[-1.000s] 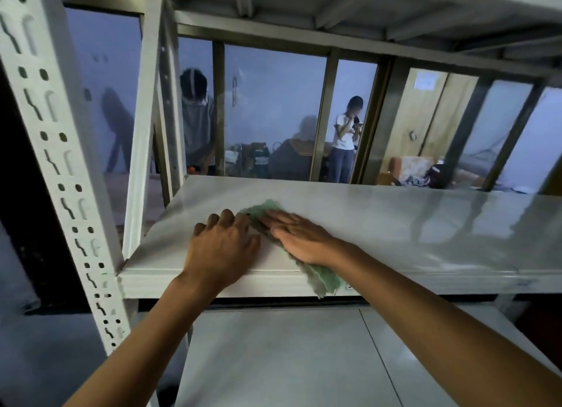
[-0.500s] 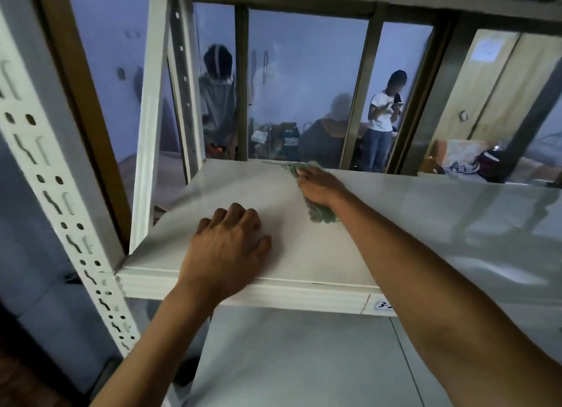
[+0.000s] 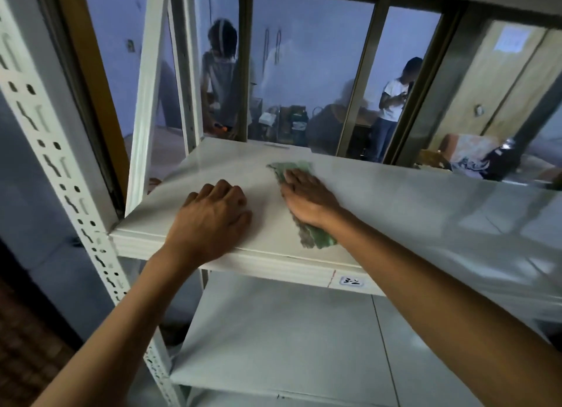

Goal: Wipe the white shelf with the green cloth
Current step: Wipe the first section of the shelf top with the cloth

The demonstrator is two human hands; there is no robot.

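A: What lies nearest you, measured from the white shelf [image 3: 395, 212]?

B: Below the white shelf sits a lower shelf board [image 3: 273, 346], pale and bare where it shows. Your two forearms cross above it and reach up onto the white shelf. On the shelf's front lip, right of your left wrist, there is a small label [image 3: 352, 281] with handwriting on it, and a thin red mark just to its left.

A: And your hands?

B: Your left hand [image 3: 213, 215] rests palm down on the white shelf near its front left corner. Its fingers are loosely bent at the knuckles and it has hold of nothing. Your right hand [image 3: 307, 198] lies flat, fingers straight and together, pressing down on the green cloth [image 3: 316, 239]. It is not curled round the cloth.

A: Where is the cloth on the shelf?

B: It lies flat on the white shelf as a long strip, right of your left hand. One end shows beyond your fingertips toward the shelf's back edge, the other end trails under your wrist toward the front lip.

A: And farther off?

B: At the shelf's left front corner stands a white perforated upright [image 3: 45, 151]. Behind the back edge, beyond the frame posts, two people [image 3: 392, 102] stand in a dim bluish room
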